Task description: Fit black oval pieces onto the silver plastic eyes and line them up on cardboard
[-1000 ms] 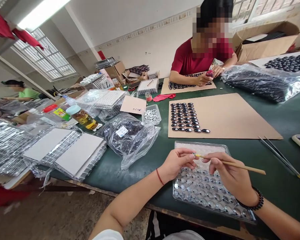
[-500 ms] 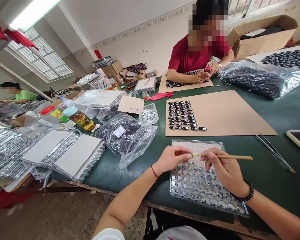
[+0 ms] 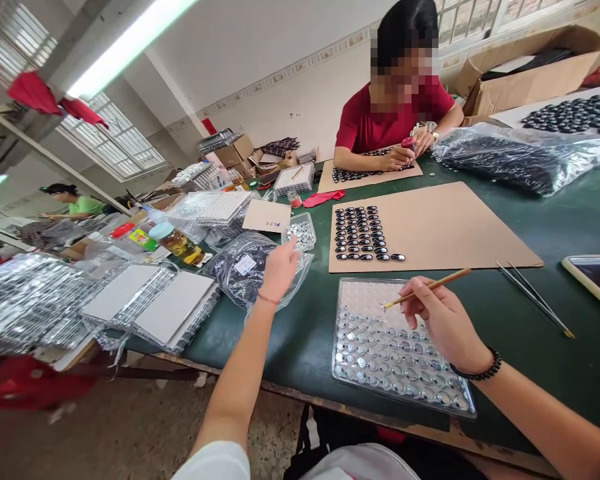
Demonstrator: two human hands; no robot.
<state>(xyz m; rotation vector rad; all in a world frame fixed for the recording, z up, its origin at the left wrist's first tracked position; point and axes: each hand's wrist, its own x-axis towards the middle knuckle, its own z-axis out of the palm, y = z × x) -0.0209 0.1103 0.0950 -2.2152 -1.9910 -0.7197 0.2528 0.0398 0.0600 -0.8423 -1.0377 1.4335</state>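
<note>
The right hand (image 3: pixel 443 320) pinches a thin stick (image 3: pixel 443 280) close to its tip, maybe to aim it well. The tray (image 3: pixel 360 289) sits under that grip. The left hand (image 3: pixel 281 270) is at the nearby tub (image 3: pixel 309 245), handy for grabbing; I cannot tell if it holds anything.

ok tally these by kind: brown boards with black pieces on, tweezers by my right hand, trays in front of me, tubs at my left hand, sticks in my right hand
Boards: 2
Tweezers: 1
Tray: 1
Tub: 1
Stick: 1
Total: 6
</note>
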